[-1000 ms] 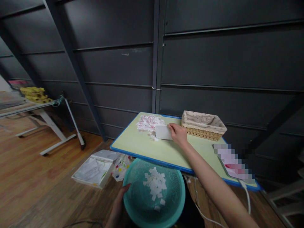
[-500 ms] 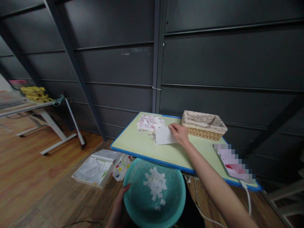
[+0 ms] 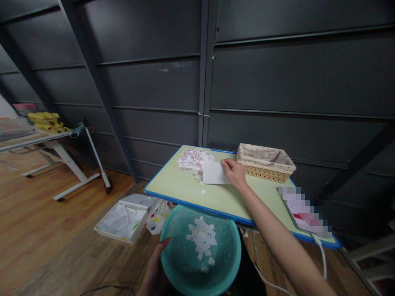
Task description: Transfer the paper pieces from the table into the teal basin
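Note:
My right hand [image 3: 235,172] is closed on the upper right corner of a white card [image 3: 214,174], just over the table [image 3: 182,185]. Left of and behind the card lies a pile of small white and pinkish paper pieces [image 3: 195,158]. A single white paper square [image 3: 203,191] rests in front of the card. Below the table edge, my left hand [image 3: 158,257] grips the left rim of a green plastic colander [image 3: 174,246], the thumb over the rim and the other fingers hidden. Inside it lie many white paper squares [image 3: 202,238].
A lined wicker basket [image 3: 265,164] stands at the table's back right. A tablet-like device [image 3: 302,211] with a white cable lies at the right edge. On the floor are an open white box [image 3: 121,222] and a dotted plastic bag [image 3: 158,218]. Another table [image 3: 33,137] stands left.
The card in my right hand has lifted slightly, and a single white square now shows on the table in front of it. My left hand and the colander have stayed in place.

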Available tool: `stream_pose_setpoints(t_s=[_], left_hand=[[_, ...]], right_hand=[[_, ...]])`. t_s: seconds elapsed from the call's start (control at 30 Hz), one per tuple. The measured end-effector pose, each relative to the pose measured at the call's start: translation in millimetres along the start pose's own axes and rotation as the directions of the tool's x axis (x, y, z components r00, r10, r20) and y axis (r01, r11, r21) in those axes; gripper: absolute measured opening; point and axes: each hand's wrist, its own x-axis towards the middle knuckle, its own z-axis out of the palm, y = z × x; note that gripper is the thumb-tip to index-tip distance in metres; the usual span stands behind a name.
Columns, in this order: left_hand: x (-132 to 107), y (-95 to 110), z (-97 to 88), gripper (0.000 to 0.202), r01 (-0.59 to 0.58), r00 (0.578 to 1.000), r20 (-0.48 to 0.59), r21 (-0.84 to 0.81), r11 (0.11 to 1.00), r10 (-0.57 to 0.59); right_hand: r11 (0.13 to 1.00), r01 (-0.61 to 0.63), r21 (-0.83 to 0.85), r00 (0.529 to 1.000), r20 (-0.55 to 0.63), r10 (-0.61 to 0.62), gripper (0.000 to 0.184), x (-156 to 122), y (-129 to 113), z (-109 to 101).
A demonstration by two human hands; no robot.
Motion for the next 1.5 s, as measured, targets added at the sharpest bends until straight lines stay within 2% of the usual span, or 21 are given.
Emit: stream_pose_setpoints(t_s=[0.1, 0.2, 0.27, 0.33, 0.4, 0.47, 0.63, 0.83, 1.07, 1.23, 1.4, 1.5], left_hand=[[-1, 2, 2.6, 0.021, -0.024, 1.0, 0.008, 0.006, 1.0, 0.024], [-2, 2, 2.3, 0.011, -0.035, 0.999, 0.037, 0.02, 0.999, 0.035], [-2, 2, 1.5, 0.017, -0.033, 0.998, 0.052, 0.018, 0.999, 0.032], [-3, 2, 1.8, 0.035, -0.02, 0.999, 0.039, 0.0, 1.0, 0.02], [-5, 3, 3.5, 0.056, 0.002, 1.0, 0.013, -0.019, 1.0, -0.001], [-6, 3, 5.2, 0.065, 0.012, 1.0, 0.002, -0.02, 1.0, -0.012], [-2, 1, 2.1, 0.062, -0.032, 0.999, 0.036, 0.01, 0.999, 0.032], [3, 0, -4.8, 0.049, -0.004, 0.999, 0.044, 0.001, 1.0, 0.004], [3, -4, -4.9, 0.066, -0.027, 0.999, 0.041, 0.034, 0.999, 0.026], [0, -2, -2.6, 0.071, -0.048, 0.997, 0.065, 0.07, 0.996, 0.044], [0, -1, -3.5, 0.077, -0.014, 0.998, 0.058, 0.03, 0.999, 0.013], [-3, -1, -0.1, 0.079, -0.041, 0.998, 0.056, 0.032, 0.999, 0.039]], right_hand=[[0.998, 0.007, -0.055, 1.0, 0.031, -0.005, 0.033, 0, 1, 0], [0.999, 0.002, -0.043, 1.0, 0.023, -0.001, 0.034, 0, 0, 1], [1.0, 0.017, -0.018, 1.0, 0.014, -0.017, 0.035, -1, -2, 2], [0.999, 0.04, -0.015, 0.999, 0.029, -0.039, 0.034, -1, -3, 2], [0.997, 0.043, -0.059, 0.998, 0.044, -0.041, 0.034, -1, -2, 1], [0.992, 0.03, -0.12, 0.999, 0.029, -0.026, 0.033, 0, 0, -2], [0.992, 0.038, -0.118, 0.999, -0.025, -0.041, 0.034, 0, 4, -2], [0.997, 0.022, -0.073, 1.0, 0.012, -0.021, 0.033, -1, 2, 3], [1.0, 0.0, -0.009, 1.0, 0.029, 0.0, 0.034, 0, 1, 0], [0.999, -0.049, 0.024, 0.999, -0.004, 0.049, 0.035, 1, 0, -3], [0.998, -0.048, 0.051, 0.995, 0.094, 0.043, 0.031, 3, 0, -2], [0.996, -0.071, 0.053, 0.997, 0.04, 0.069, 0.034, 3, 1, -2]])
